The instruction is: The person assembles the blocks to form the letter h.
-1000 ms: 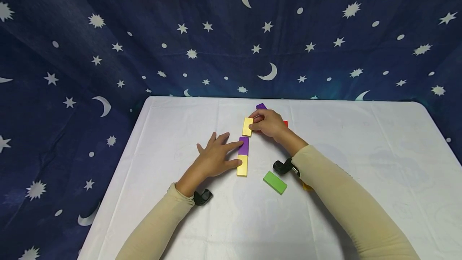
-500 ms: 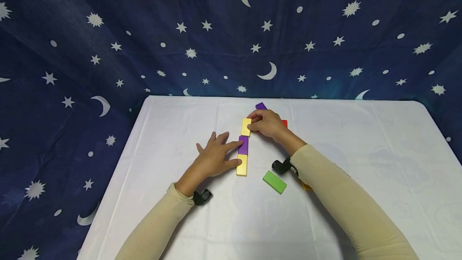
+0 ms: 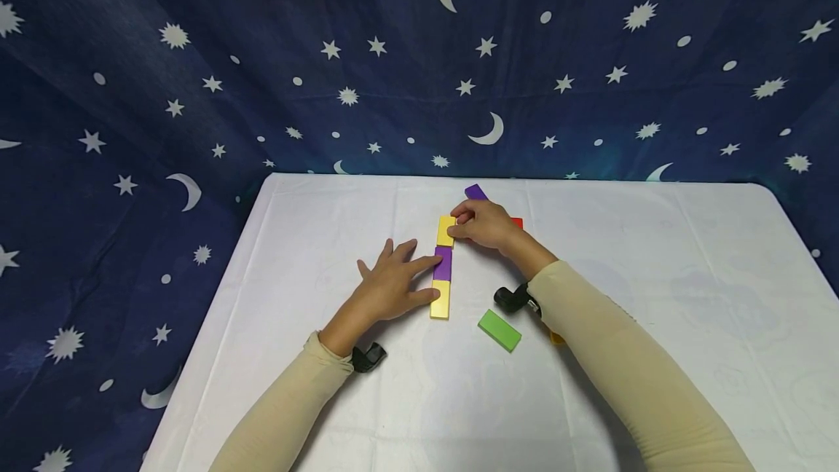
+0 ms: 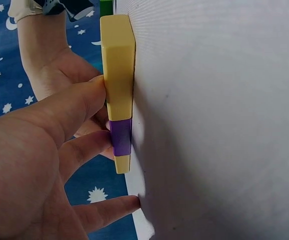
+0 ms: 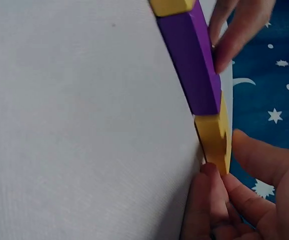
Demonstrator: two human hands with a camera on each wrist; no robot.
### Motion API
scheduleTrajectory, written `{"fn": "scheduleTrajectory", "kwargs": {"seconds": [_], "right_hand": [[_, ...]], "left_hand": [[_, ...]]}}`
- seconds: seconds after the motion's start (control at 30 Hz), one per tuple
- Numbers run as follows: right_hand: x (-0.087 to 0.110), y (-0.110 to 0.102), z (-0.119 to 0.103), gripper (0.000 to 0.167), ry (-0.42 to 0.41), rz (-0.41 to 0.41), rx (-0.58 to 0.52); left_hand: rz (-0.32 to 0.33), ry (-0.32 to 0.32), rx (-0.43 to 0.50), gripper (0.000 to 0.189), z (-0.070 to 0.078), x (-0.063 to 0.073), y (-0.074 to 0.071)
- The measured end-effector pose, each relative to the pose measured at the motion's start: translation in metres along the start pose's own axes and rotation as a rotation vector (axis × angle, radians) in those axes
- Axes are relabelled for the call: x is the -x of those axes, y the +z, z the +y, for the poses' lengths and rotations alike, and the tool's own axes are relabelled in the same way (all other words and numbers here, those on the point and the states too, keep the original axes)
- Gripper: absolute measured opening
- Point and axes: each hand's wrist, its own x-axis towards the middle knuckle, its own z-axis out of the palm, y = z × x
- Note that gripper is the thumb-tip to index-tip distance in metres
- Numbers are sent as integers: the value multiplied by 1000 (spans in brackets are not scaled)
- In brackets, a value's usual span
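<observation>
Three rectangular blocks lie end to end in a line on the white table: a near yellow block (image 3: 440, 308), a purple block (image 3: 443, 270) and a far yellow block (image 3: 446, 226). My left hand (image 3: 387, 288) has its fingers spread, the thumb touching the near yellow block and the index fingertip on the purple one. With thumb and fingertips, my right hand (image 3: 488, 226) pinches the far yellow block from its right side and far end. In the right wrist view, that yellow block (image 5: 212, 135) meets the end of the purple block (image 5: 189, 62).
A green block (image 3: 499, 331) lies right of the line. An orange-yellow piece (image 3: 556, 339) is mostly under the right forearm. Behind the right hand, another purple block (image 3: 475, 191) and a red block (image 3: 518, 223) are partly hidden. A starry blue cloth (image 3: 393, 93) hangs behind the table (image 3: 328, 217).
The far yellow block has moved slightly left and nearer in my right hand, closing the small gap to the purple block. My left hand has stayed in place.
</observation>
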Motion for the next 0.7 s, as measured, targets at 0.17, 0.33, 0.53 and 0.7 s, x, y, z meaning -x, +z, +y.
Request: {"fn": "scheduleTrajectory", "kwargs": {"seconds": [0.17, 0.33, 0.53, 0.7], "right_hand": [[0, -2, 1, 39, -6, -17, 6], [1, -1, 0, 38, -5, -28, -2], [2, -1, -1, 37, -7, -25, -4], [3, -1, -1, 36, -13, -23, 2]], "left_hand": [[7, 6, -6, 62, -1, -1, 1], [10, 9, -5, 62, -1, -1, 1], [0, -2, 2, 64, -1, 0, 1], [4, 1, 2, 64, -1, 1, 1]]}}
